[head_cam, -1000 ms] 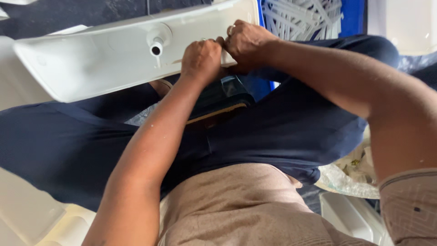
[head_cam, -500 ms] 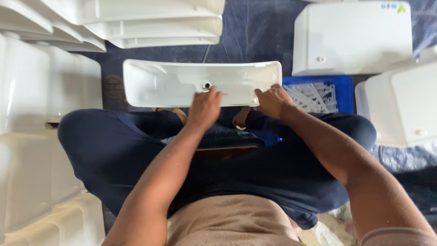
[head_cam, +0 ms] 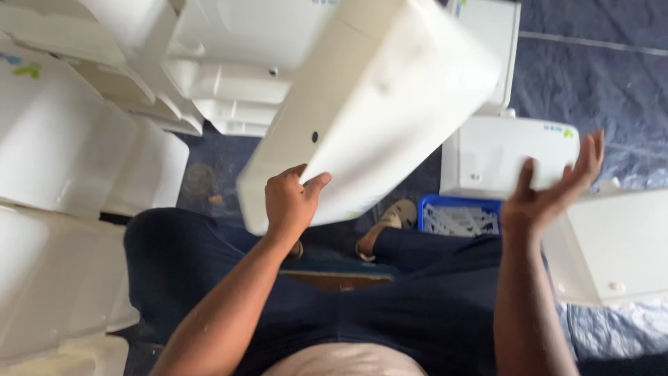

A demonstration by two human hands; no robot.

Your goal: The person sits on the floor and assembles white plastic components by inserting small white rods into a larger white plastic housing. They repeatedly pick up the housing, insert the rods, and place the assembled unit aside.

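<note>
Fingers [head_cam: 312, 182] of the left hand [head_cam: 291, 202] curl around the near corner of a white tank [head_cam: 369, 104], gripping it as it tilts up above the lap, blurred. On the right, the right hand [head_cam: 550, 191] is spread open, palm toward the tank, touching nothing. More white tanks [head_cam: 62, 146] stack at left and far; a blue crate [head_cam: 459, 216] sits on the floor [head_cam: 598, 83] by the knees. Judging by this, the tank is mid-lift; setting it down steadily likely calls for a second grip.
</note>
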